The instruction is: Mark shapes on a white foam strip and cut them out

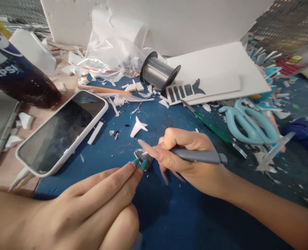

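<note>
Clock taken from the view's middle: a Pepsi bottle (21, 69) leans near ten o'clock, and a phone (62, 133) lies at nine. At seven the left hand (99, 205) presses two green-nailed fingertips, close together, against a small dark piece (149, 163) at six; its thumb's contact I cannot tell. A spool (159, 72) lies at twelve. Between four and five, the right hand (193, 173) pinches a grey pen-like tool (195, 156), tip hidden. Blue scissors (250, 121) lie at three.
</note>
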Available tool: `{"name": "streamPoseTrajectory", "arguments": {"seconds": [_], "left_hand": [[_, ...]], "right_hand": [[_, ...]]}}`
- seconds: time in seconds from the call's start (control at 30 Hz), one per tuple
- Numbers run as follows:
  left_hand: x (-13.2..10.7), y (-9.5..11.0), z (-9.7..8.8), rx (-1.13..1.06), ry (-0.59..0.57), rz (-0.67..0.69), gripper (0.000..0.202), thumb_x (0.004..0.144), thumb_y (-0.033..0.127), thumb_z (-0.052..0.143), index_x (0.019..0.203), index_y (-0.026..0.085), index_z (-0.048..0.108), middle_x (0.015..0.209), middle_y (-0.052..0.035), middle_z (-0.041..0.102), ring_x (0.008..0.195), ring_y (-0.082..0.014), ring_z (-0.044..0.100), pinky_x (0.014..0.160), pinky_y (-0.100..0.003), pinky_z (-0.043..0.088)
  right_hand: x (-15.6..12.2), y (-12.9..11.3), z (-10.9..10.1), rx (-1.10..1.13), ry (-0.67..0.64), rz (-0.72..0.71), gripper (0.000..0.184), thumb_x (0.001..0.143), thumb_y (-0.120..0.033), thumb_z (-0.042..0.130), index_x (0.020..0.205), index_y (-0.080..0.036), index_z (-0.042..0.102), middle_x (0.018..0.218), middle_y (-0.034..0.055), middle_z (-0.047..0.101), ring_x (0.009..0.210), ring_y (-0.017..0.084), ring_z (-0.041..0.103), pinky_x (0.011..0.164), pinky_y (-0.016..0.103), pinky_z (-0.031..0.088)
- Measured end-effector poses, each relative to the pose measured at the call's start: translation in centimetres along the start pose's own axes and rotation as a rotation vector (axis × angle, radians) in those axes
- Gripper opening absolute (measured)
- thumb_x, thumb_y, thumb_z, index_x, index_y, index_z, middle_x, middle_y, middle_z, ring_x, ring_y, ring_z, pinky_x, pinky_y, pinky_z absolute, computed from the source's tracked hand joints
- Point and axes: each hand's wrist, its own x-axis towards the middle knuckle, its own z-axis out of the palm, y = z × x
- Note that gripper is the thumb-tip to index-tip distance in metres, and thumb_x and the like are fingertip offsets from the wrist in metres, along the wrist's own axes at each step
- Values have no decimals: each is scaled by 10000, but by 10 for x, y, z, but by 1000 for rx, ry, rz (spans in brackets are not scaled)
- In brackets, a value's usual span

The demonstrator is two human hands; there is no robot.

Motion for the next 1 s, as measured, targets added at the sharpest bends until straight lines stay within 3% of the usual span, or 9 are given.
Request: {"name": "streamPoseTrajectory", "arguments": {"seconds": [0.37,0.6,0.83,1.0], "left_hand": [[0,2,1,-12,-10,-2,236,1060,148,470,863,169,599,1234,-136,746,1404,-278,610,1236,-341,472],[0,3,1,-19,-3,-24,250,1068,143,450,880,164,613,1262,-120,747,1396,-254,618,1240,-322,469],[1,3,1,8,-15,-10,273,1079,149,415,875,166,595,1259,-132,733,1425,-279,582,1257,-341,450],[2,2,1,-1,-1,-7,283,1082,152,418,861,157,594,1256,-154,718,1430,-287,573,1275,-349,422]], "right_hand": [[-2,4,-2,52,-65,-36,413,988,-314,716,698,-208,442,625,-72,495,499,66,521,458,201,411],[-1,-3,-5,-151,47,-91,433,999,-221,627,653,-220,367,527,-80,493,406,47,428,412,204,316],[-3,-3,-4,-193,43,-87,434,986,-230,632,645,-224,364,537,-71,544,394,46,426,383,206,311],[-3,-2,-5,-187,102,-118,428,993,-205,607,637,-221,370,506,-84,499,385,43,446,379,190,312]]}}
